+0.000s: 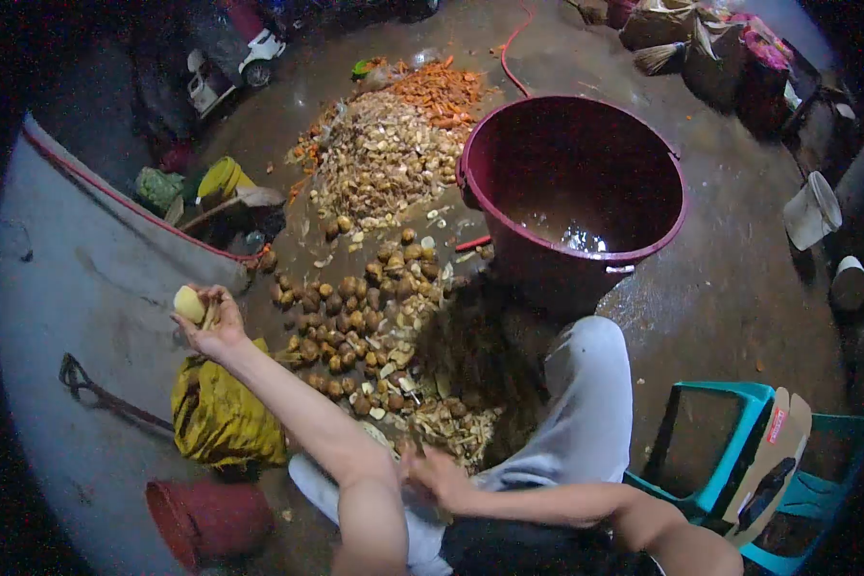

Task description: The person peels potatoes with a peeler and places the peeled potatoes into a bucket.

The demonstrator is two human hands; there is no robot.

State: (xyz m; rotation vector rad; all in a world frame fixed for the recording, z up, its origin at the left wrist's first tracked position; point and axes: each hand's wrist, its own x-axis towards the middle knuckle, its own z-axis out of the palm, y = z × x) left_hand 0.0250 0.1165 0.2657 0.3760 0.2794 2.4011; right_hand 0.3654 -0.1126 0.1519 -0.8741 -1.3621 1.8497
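Note:
My left hand (219, 326) is stretched out to the left, its fingers closed around a pale peeled potato (190, 304). Near my lap, my right hand (437, 478) is closed and partly blurred; I cannot make out what it grips. Just beyond it lie potato peels (461, 427). Unpeeled brown potatoes (355, 307) are spread over the wet floor between my hands and the large peel heap (384, 154).
A big maroon tub (480, 187) with some water stands ahead. Orange peelings (442, 91) lie behind the heap. To the left are a yellow sack (223, 413) and a red bucket (211, 523); at right, a teal stool (739, 389) with cardboard (773, 451).

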